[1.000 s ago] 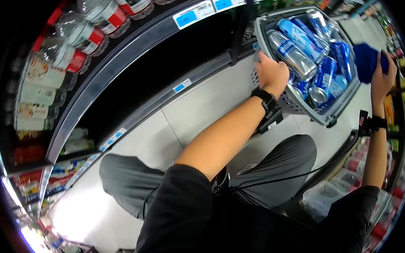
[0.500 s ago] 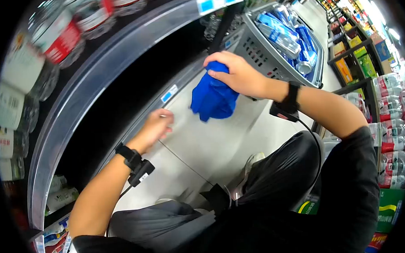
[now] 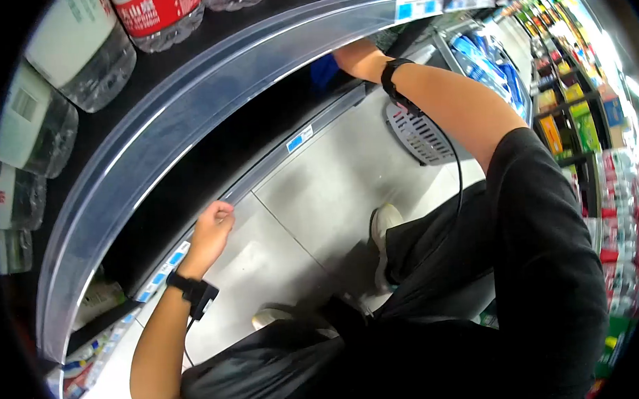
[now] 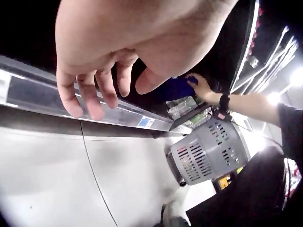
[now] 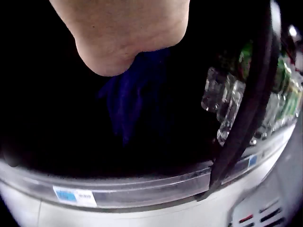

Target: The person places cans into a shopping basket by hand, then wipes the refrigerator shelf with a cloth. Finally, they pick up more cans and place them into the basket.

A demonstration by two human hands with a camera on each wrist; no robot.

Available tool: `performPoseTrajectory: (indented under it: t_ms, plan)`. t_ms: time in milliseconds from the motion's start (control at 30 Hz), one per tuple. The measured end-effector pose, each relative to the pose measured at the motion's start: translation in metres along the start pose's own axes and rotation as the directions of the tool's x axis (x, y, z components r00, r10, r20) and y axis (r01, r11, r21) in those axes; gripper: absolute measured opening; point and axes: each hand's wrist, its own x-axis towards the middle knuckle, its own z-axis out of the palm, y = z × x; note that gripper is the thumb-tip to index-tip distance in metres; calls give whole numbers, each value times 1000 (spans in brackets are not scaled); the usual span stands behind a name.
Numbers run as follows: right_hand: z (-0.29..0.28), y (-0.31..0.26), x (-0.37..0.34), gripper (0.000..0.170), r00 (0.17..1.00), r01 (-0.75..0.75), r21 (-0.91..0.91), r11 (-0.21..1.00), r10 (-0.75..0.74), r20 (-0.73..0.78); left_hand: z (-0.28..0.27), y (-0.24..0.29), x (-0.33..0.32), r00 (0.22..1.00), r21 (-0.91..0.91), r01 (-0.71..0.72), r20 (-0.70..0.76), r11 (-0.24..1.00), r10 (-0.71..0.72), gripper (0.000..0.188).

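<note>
Inside the dark bottom shelf, my right hand (image 3: pixel 362 58) holds a blue cloth (image 3: pixel 322 69), its fingers partly hidden by the shelf's front strip in the head view. From the right wrist view, the cloth (image 5: pixel 128 104) hangs down beneath the hand in deep shadow. My left hand (image 3: pixel 212 233) is at the lower shelf edge (image 3: pixel 258 175), holding nothing. Its fingers (image 4: pixel 90 94) hang loosely bent in the left wrist view, overlapping the edge strip there.
A grey basket (image 4: pixel 203 153) with blue cans (image 3: pixel 481 60) stands on the tiled floor beyond my right forearm. Large water bottles (image 3: pixel 78 53) line the shelf above. Clear bottles (image 5: pixel 227 97) sit past a black upright (image 5: pixel 255 104). More shelves (image 3: pixel 572 106) stand at the right.
My left hand has left the basket's rim and moved to the lower shelf edge. My right hand has carried the blue cloth from beside the basket, over the floor, into the dark shelf.
</note>
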Motion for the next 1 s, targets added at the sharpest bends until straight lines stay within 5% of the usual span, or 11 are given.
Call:
performPoseTrajectory:
  t_ms: [67,133,167,267,333,400,567,800,867,933,1000]
  plan:
    - [40,33,26,38,993,-118,-34,992,118,11,2,-13,-29,998,-135,-44,-56,990,37,15]
    - [72,56,42,41,992,-122,-49,991,120,-34,5,-17,-70,985,-215,58,-146,975,-91,11]
    - [81,61,42,50,999,-9,3,1000,9,-54,5,-23,-88,971,-228,117,-177,967,-159,10]
    - [129,74,50,59,1000,21,132,991,-21,-1,4,-37,-139,914,-206,235,-286,950,-288,8]
    - [161,69,48,67,960,-217,95,972,195,202,6,-33,-161,833,-232,366,-351,901,-428,7]
    - [190,72,45,66,928,-215,49,975,189,320,14,-47,-177,798,-239,403,-380,883,-467,8]
    - [269,149,59,37,979,-193,9,981,193,-66,39,-52,-193,719,-327,486,-379,811,-583,12]
    - [239,104,54,34,939,-341,83,937,343,-20,53,-40,-194,743,-329,479,-342,814,-575,12]
    - [245,104,55,37,998,-7,-16,1000,8,62,53,-41,-194,723,-359,487,-345,796,-598,11]
    - [258,77,56,37,987,-159,50,986,160,-6,53,-39,-191,731,-378,474,-334,795,-595,11]
    - [193,21,36,39,953,-304,294,906,285,105,52,-39,-186,744,-392,459,-321,797,-586,11]
